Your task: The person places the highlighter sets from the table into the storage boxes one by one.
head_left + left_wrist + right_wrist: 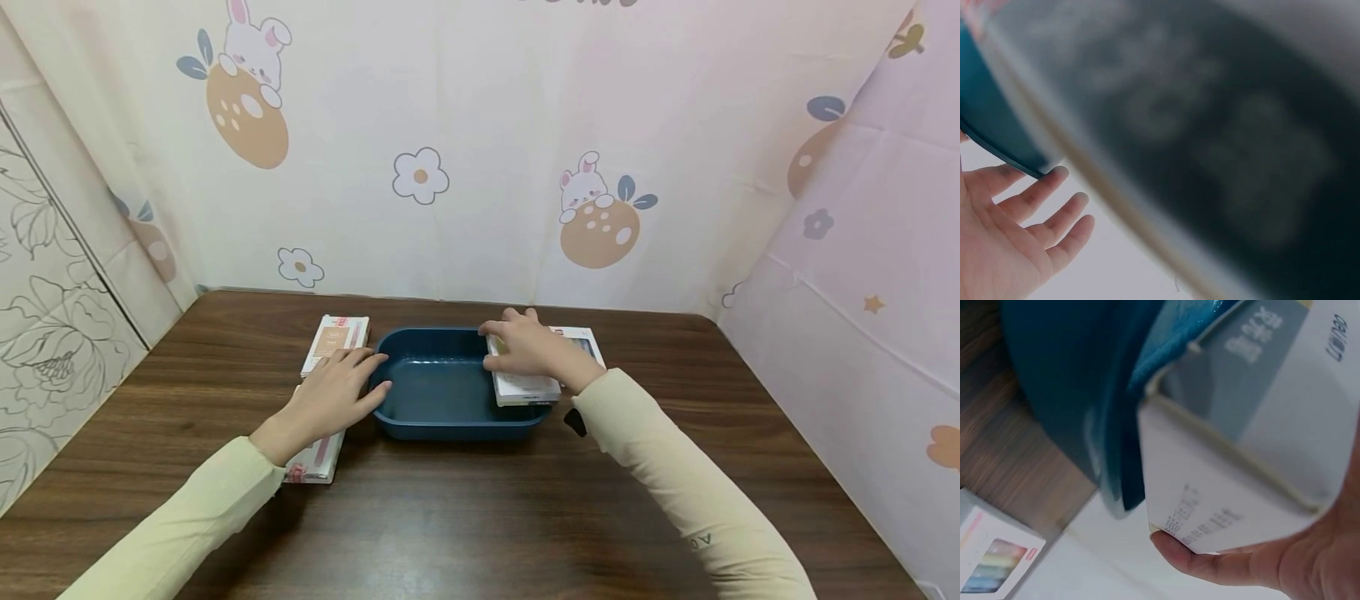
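A dark blue rectangular basin (442, 429) with rounded corners stands on the table. My right hand (528, 346) grips a white box (525, 392) over the basin's right end. In the right wrist view, the held box (1229, 481) shows a white side with small print and a grey-blue face, close to the basin's rim (1107, 456). My left hand (333, 396) is at the basin's left rim with fingers spread. The left wrist view shows that hand (1016, 231) with relaxed fingers by the rim; a dark printed surface (1197, 144) blurs across the foreground.
Left of the basin lie two flat white boxes, the far one (330, 343) with a tan panel, the near one (318, 458) partly under my left forearm. Another white box (588, 340) with a coloured window lies right of the basin. A patterned curtain (480, 225) closes off the table's back.
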The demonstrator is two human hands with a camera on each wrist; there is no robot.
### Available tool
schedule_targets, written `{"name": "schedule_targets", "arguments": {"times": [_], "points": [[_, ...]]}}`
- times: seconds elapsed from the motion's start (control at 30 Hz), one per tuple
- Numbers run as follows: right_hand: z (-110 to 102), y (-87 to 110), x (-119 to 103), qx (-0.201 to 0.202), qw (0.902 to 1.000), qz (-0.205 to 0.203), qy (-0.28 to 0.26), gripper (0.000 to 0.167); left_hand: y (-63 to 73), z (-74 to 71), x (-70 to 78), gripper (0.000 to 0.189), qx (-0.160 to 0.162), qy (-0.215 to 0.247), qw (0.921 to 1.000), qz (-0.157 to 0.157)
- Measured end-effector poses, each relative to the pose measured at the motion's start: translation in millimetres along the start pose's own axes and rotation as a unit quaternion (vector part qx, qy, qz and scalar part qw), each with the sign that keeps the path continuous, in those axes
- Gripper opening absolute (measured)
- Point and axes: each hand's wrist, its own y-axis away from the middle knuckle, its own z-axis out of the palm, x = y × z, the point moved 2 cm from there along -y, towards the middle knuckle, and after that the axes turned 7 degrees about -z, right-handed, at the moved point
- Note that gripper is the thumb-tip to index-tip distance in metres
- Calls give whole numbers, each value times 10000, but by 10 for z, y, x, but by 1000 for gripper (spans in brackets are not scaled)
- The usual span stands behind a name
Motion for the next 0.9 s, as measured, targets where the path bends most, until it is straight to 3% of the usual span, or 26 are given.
{"name": "schedule_targets", "arguments": {"times": [0.47,0.9], "points": [[127,-106,-125,-31,9995,294,132,50,-2,5,6,52,-22,14,10000,-58],[346,-115,-132,-84,9995,312,39,47,2,3,6,53,-62,-9,9999,-79]]}}
